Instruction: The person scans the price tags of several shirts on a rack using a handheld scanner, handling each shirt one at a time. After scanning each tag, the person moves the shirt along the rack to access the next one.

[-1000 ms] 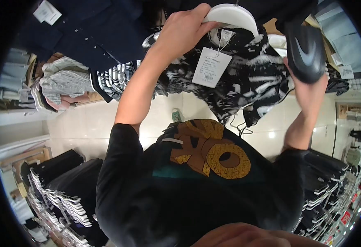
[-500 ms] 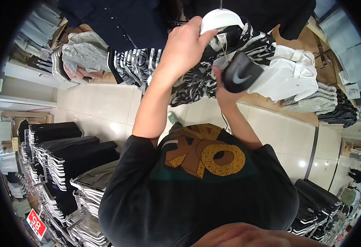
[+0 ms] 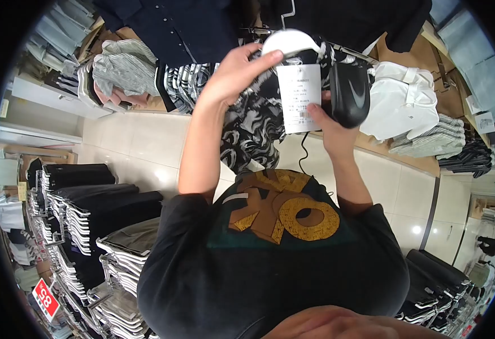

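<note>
My left hand [image 3: 230, 76] is closed on one shoulder of a white hanger [image 3: 288, 43] at the top middle. A black-and-white patterned garment [image 3: 247, 133] hangs from it, tilted toward my body. My right hand [image 3: 338, 135] is closed, its thumb pressing on a white price tag [image 3: 295, 85] with printed lines and a barcode, turned face-on to me. The same hand holds a black rounded handheld device [image 3: 346, 99] with a grey curved mark, just right of the tag. A thin black cord [image 3: 304, 150] dangles below that hand.
Dark garments [image 3: 168, 31] hang ahead, and striped ones [image 3: 117, 68] at the left. White clothing [image 3: 408, 101] hangs at the right. Racks of dark trousers [image 3: 106, 203] stand on my left, with more trousers [image 3: 437, 277] on my right. A red price sign [image 3: 46, 299] is at lower left.
The hanger has moved slightly left and down, and the garment has swung toward me. The tag has turned to show its printed face; the black device has shifted right and stands more upright.
</note>
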Demonstrator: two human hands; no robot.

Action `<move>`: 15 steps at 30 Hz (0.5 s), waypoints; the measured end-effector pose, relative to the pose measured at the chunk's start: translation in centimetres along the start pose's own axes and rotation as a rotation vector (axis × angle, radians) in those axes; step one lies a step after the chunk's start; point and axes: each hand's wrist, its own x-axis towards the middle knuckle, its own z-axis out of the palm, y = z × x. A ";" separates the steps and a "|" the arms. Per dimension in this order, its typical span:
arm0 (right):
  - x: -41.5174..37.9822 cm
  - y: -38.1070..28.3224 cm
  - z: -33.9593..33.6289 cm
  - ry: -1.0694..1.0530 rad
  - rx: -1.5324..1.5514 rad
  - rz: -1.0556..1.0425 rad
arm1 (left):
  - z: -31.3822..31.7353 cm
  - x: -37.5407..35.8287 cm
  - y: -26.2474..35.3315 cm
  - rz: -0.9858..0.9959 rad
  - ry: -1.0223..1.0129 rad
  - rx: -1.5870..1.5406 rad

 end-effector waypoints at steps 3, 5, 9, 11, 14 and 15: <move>1.1 -0.3 0.3 -0.014 -0.129 0.117 | 1.0 -1.5 -2.1 -0.050 -0.173 -0.104; 1.5 0.1 0.4 -0.052 -0.210 0.149 | 2.0 -2.7 -2.7 -0.032 -0.230 -0.144; 0.4 1.4 0.7 -0.035 -0.322 0.170 | 2.1 -3.1 -4.4 -0.041 -0.204 -0.138; -1.0 2.0 0.5 0.013 -0.412 0.139 | 1.8 -3.2 -4.6 -0.114 -0.161 0.010; -3.8 0.7 0.5 0.066 -0.541 0.038 | 1.1 -2.7 -6.6 -0.103 -0.057 -0.040; -5.0 0.3 0.5 0.027 -0.536 0.111 | 1.0 -2.8 -6.2 -0.087 -0.040 -0.067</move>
